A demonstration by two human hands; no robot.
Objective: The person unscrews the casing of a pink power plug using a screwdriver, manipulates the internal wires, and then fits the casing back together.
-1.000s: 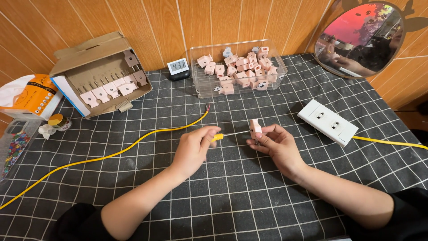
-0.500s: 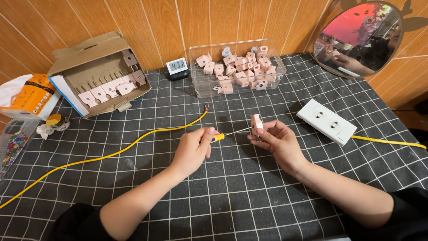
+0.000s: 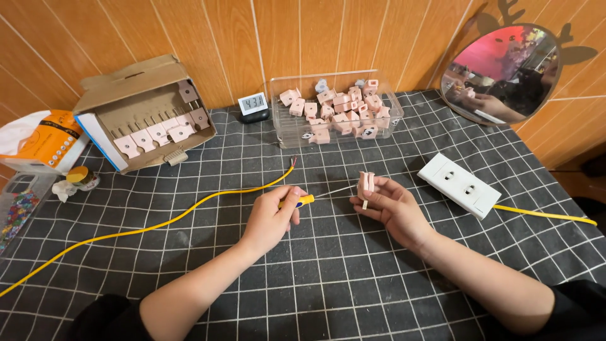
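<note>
here, pink plug [image 3: 365,184] pinched upright in right hand [image 3: 390,207] fingers, left hand [image 3: 273,218] fingers gripping yellow-handled screwdriver [image 3: 315,197], tip at plug

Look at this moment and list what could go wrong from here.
1. The screwdriver in the left hand points at the small pink plug pinched in the right hand; a slip could jab the fingers.
2. The plug is held in the air, unsupported, so it may twist or drop.
3. The yellow cable lies beside the left hand and could snag.
</note>
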